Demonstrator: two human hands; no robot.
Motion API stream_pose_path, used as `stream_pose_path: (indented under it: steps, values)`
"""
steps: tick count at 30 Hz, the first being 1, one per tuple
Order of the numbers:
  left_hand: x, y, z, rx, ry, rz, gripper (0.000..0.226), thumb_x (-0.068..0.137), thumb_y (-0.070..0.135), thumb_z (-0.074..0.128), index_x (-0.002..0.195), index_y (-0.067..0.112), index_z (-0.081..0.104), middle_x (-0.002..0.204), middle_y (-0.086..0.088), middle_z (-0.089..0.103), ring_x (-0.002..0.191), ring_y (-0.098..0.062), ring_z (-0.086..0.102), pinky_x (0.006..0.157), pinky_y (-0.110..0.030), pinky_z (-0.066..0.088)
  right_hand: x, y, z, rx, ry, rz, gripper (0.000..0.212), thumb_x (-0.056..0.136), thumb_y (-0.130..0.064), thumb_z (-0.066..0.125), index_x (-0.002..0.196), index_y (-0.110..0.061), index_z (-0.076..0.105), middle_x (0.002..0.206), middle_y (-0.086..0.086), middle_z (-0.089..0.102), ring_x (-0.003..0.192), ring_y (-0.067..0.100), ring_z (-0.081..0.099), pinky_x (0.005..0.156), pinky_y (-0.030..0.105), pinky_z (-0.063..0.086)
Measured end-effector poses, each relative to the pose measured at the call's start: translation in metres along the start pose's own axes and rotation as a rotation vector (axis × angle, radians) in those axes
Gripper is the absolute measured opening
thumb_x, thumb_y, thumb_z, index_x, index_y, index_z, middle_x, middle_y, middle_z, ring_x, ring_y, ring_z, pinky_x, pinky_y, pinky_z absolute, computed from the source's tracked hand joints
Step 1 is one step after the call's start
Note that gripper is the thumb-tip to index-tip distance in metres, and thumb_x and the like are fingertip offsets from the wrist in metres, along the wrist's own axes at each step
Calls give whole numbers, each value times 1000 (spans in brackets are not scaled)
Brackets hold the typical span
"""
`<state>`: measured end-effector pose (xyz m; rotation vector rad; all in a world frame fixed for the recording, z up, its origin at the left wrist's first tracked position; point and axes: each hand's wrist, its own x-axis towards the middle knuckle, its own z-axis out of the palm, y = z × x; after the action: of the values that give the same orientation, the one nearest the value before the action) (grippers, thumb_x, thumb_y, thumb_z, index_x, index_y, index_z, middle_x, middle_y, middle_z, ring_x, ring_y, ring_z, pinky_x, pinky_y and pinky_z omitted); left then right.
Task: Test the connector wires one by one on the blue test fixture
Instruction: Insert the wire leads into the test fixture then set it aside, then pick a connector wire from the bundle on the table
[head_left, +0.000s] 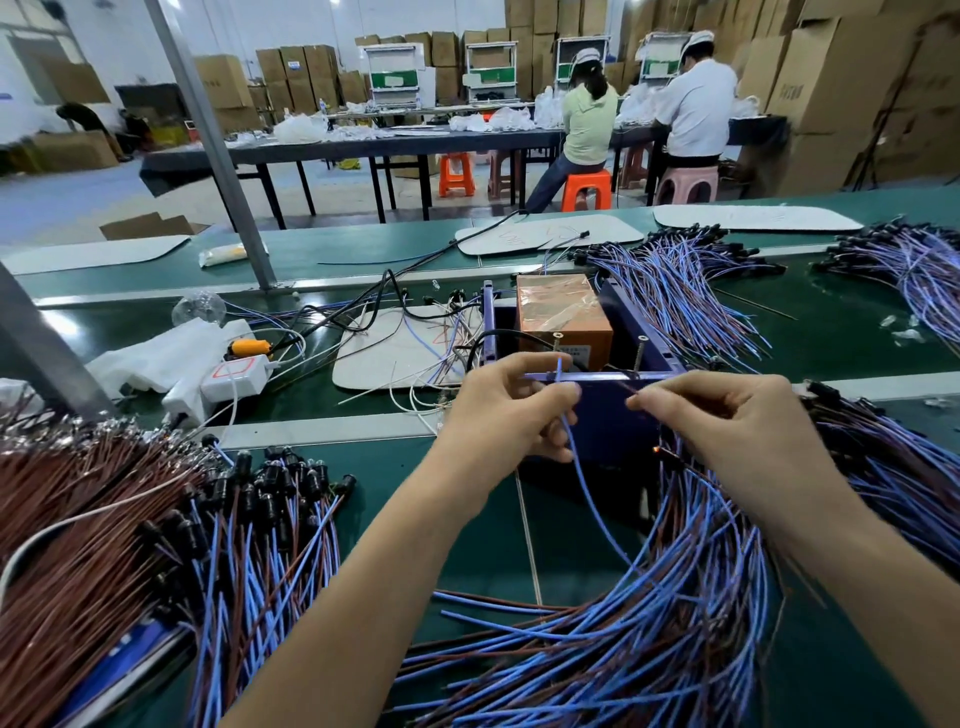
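The left hand (511, 413) has its fingers curled, thumb and forefinger pinching a thin blue wire (559, 371) whose tip stands up against the top rail of the blue box-shaped metal test fixture (615, 431). The right hand (727, 415), also curled, pinches what looks like the end of a thin brown wire (629, 388) by the same rail. The fixture stands on the dark green desk (395, 457) just beyond both hands, with an orange-brown tape-wrapped box (563, 317) inside it. The blue wire curves down into a loose heap of blue and brown wires (623, 649) under the right forearm. Another pile of wires with black plastic connectors (270, 483) lies left.
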<state>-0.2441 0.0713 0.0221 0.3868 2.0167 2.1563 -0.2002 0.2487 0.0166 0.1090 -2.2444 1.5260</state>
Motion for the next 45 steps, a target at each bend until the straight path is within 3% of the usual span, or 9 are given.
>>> stream_pose_path:
  steps: [4,11,19,22,26,30,32,35,45]
  values:
    - [-7,9,3,-133,-203,-86,11,90,7,59,87,7,70,57,1,58,43,-2,48,47,-13,47,-13,-6,20,79,-171,-26,19,87,-24,65,70,-20,74,48,-9,55,44,-1,45,46,8,34]
    - [-9,33,-20,-247,0,70,11,75,14,65,77,5,71,63,-3,65,48,-5,55,51,-15,52,-25,11,5,25,-686,-76,15,88,-39,61,98,-33,71,83,-6,73,78,5,66,72,13,46]
    - [-42,86,-63,-331,187,316,20,73,19,59,61,12,74,61,0,66,47,-4,57,49,-13,50,-24,39,-28,-767,-139,-694,55,98,-52,32,85,-17,73,78,-20,55,74,13,43,67,28,41]
    - [-62,101,-69,-326,224,350,31,74,29,52,55,13,71,56,3,62,43,-3,52,43,-14,47,-22,42,-40,-794,-17,-716,55,102,-44,32,95,-7,73,80,-4,69,66,20,63,56,35,54]
    - [-79,113,-80,-213,230,409,46,78,47,45,50,17,66,47,8,49,38,-5,41,37,-9,33,-12,45,-58,-736,-59,-581,41,104,-43,28,126,-24,56,98,2,68,84,20,67,77,30,54]
    - [-77,94,-110,218,354,377,41,91,40,50,60,20,68,45,11,45,36,-4,35,35,-14,30,-12,66,-62,-993,-123,-681,43,102,-35,33,111,-14,69,84,6,61,71,24,56,73,26,49]
    - [-74,62,-122,843,300,238,28,93,40,54,75,26,70,56,15,57,46,-1,49,46,-17,41,-24,77,-60,-1155,-183,-681,41,67,-19,81,106,-9,74,86,8,63,64,25,59,58,38,57]
    - [-78,8,-132,1507,-2,-248,34,88,52,56,113,30,62,102,12,60,97,-6,57,82,-29,48,-35,86,-59,-1198,-303,-572,76,26,3,86,99,-13,76,90,10,67,61,28,64,50,41,58]
    - [-80,-46,-107,2007,193,-196,39,88,5,52,121,21,40,114,1,51,110,-20,50,61,-29,39,-51,34,-29,-601,-449,-469,61,54,15,82,100,-24,75,89,-13,64,81,-13,52,61,2,36]
